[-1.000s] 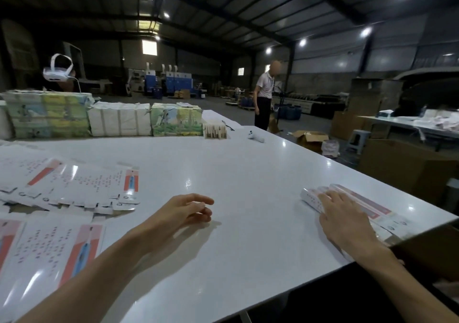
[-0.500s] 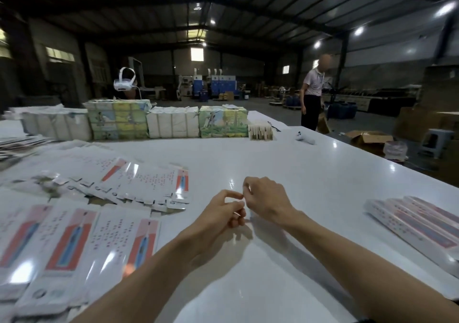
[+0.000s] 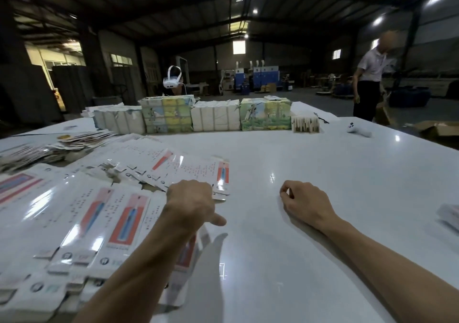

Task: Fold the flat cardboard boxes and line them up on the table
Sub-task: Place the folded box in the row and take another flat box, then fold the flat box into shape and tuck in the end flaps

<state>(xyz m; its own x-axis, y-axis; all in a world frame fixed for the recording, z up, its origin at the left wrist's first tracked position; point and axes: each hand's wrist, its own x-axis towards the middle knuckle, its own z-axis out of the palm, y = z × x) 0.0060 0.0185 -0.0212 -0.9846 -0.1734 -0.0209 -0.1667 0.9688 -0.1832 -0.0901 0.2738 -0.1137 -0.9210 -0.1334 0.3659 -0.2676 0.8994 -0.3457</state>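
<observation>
White table (image 3: pixel 310 163) separates right hand (image 3: pixel 306 202) from left hand (image 3: pixel 190 201) at box (image 3: pixel 198 168) edge.

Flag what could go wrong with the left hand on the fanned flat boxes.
1. The flat boxes overlap closely under the left hand, so its grip may lift several at once.
2. The left forearm crosses the near stack and could drag those glossy sheets askew.
</observation>
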